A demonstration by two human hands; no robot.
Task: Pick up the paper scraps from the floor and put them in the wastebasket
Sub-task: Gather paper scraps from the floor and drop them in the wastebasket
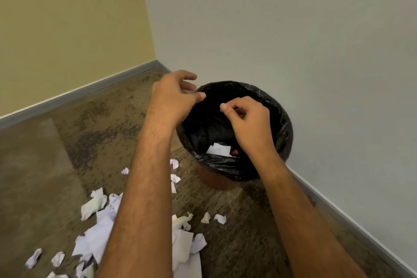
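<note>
- Both hands hang over the mouth of the wastebasket [234,178], which stands in the corner at about 1 o'clock from the person, hard by the grey wall [293,29]
- The left hand [173,97] sits at the 10 o'clock edge of the rim, fingers loosely spread and curled, nothing visible in them
- The right hand [248,119] is above the middle of the opening, thumb and forefinger tip drawn together; whether they pinch a small scrap I cannot tell, since nothing white shows between them
- A white sheet [220,149] already lies inside on the black liner [279,124], at the 6 o'clock side of the bin's bottom
- The relation that matters next: the paper scraps [99,232] lie on the carpeted floor [67,142] behind and below the hands, at 7 to 8 o'clock from the bin, so any new reach must go back toward the person's body and down
- The main heap spreads under and just left of the left forearm, which makes the left hand the nearer one to it
- Two small crumpled bits [214,218] lie between the forearms, at 6 o'clock from the bin, roughly equal reach for either hand
- A few tiny pieces [174,175] rest just beside the bin's base at 8 o'clock
- Judging by the litter, most of the job remains
</note>
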